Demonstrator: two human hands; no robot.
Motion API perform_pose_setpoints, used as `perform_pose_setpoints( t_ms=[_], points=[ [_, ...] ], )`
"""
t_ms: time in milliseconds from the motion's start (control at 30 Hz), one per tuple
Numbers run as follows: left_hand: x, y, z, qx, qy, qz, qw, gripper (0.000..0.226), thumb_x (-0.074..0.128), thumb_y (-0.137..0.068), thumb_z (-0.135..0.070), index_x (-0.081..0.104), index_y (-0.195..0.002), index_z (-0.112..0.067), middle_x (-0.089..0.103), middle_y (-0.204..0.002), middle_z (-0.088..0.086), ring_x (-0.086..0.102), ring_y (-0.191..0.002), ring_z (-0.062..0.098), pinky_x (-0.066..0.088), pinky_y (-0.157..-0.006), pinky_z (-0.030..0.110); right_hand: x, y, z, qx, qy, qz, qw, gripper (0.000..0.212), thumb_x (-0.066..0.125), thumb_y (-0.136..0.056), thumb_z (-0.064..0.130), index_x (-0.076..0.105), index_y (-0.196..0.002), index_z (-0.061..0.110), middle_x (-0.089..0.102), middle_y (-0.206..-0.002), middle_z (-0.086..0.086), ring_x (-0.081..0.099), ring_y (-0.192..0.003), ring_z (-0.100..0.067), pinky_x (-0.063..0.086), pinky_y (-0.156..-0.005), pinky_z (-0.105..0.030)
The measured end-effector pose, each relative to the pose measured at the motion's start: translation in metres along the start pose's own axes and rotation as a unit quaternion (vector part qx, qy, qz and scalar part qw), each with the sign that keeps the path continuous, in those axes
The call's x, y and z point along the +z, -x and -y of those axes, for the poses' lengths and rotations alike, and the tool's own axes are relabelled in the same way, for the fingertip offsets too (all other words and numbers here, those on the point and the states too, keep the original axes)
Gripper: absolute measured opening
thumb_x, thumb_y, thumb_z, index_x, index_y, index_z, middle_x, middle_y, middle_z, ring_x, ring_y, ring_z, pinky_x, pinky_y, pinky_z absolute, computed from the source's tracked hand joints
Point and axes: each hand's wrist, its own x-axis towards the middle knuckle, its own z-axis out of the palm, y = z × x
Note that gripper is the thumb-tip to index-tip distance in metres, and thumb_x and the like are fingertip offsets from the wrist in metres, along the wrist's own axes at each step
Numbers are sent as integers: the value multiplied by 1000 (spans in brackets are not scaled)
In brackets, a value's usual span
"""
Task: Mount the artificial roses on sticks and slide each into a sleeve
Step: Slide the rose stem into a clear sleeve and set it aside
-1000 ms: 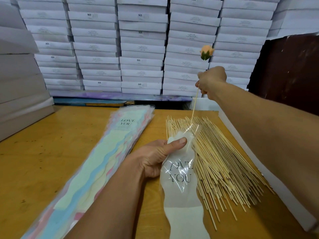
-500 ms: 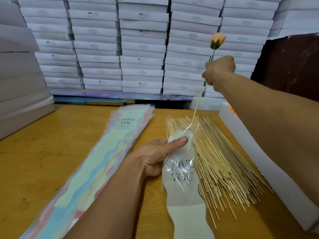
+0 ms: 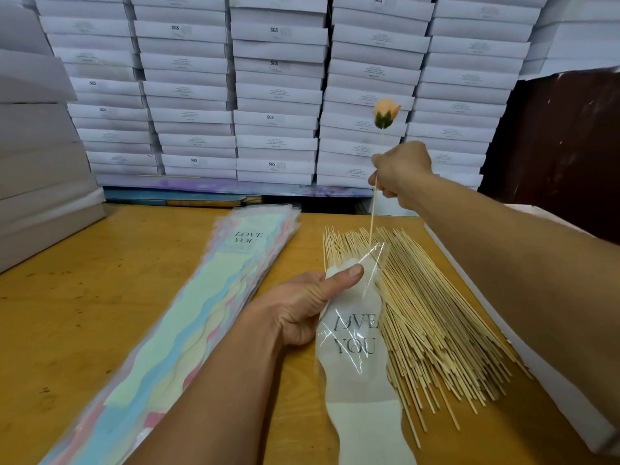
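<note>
Standing near upright, a peach-coloured rose (image 3: 386, 110) with a dark green calyx tops a thin pale stick (image 3: 373, 209), seen against the white boxes (image 3: 278, 95) stacked at twelve o'clock. The right hand (image 3: 401, 169) is clenched around the stick a little below the bloom, at about one o'clock from the frame's centre. The stick's lower tip sits at the open mouth of a clear sleeve (image 3: 355, 330), where the film crinkles and catches light. The sleeve is transparent at the top, printed "LOVE YOU" in dark letters, with a wavy white panel lower down; it runs toward six o'clock. The left hand (image 3: 302, 310) grasps the sleeve's upper edge, thumb pressed flat on the film.

The sleeve lies partly over a spread heap of bare sticks (image 3: 436, 313) on the yellow table (image 3: 67, 313). At nine o'clock from the left hand lies a stack of pastel sleeves (image 3: 188, 330) in mint, blue and pink, the top one also printed "LOVE YOU". A white tray edge (image 3: 523, 357) runs along the table at four o'clock.

Compared with half a second ago, the right hand and the rose sit lower and nearer the sleeve, and the stick stands more vertical. The left hand's hold on the sleeve is unchanged.
</note>
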Motion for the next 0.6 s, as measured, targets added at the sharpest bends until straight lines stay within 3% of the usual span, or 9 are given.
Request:
perform_pose_setpoints(
  t_ms=[100,200,300,400,500,600],
  points=[
    [-1,-1,0,4,14,-15,1000,56,84,-70,-32,68,-114,-1,73,-106,20,73,-90,30,61,-79,41,9,12,-8,22,-47,34,998,12,59,-101,14,59,-96,3,72,-77,-14,49,-33,-10,33,-37,-17],
    [-1,-2,1,15,25,-29,999,38,78,-78,-26,73,-107,-3,72,-106,20,72,-90,30,61,-83,42,11,27,-15,35,-59,69,995,16,57,-102,15,60,-104,0,74,-71,-12,46,-31,-9,28,-34,-14],
    [-1,-2,1,28,44,-50,997,32,77,-79,-23,74,-104,-3,73,-105,20,71,-90,31,60,-86,46,14,36,-24,60,-67,95,991,19,59,-100,18,60,-111,2,75,-68,-6,42,-37,-7,30,-41,-21],
    [1,-2,1,43,67,-63,995,27,74,-81,-21,75,-100,-2,73,-97,20,73,-81,31,62,-76,44,15,47,-31,87,-70,102,988,14,68,-94,25,72,-96,11,75,-75,1,46,-56,-6,27,-54,-26],
    [2,-2,0,66,82,-87,991,35,71,-84,-20,70,-113,1,72,-101,21,72,-84,31,61,-80,46,15,55,-37,109,-73,103,986,18,74,-88,30,79,-93,14,74,-89,3,49,-70,-8,30,-57,-27],
    [4,-2,-2,87,108,-100,985,35,68,-88,-17,67,-118,1,71,-109,24,72,-89,33,62,-79,45,13,64,-40,134,-84,107,982,16,76,-86,31,81,-87,16,68,-90,3,50,-73,-11,34,-56,-27]
  ],
)
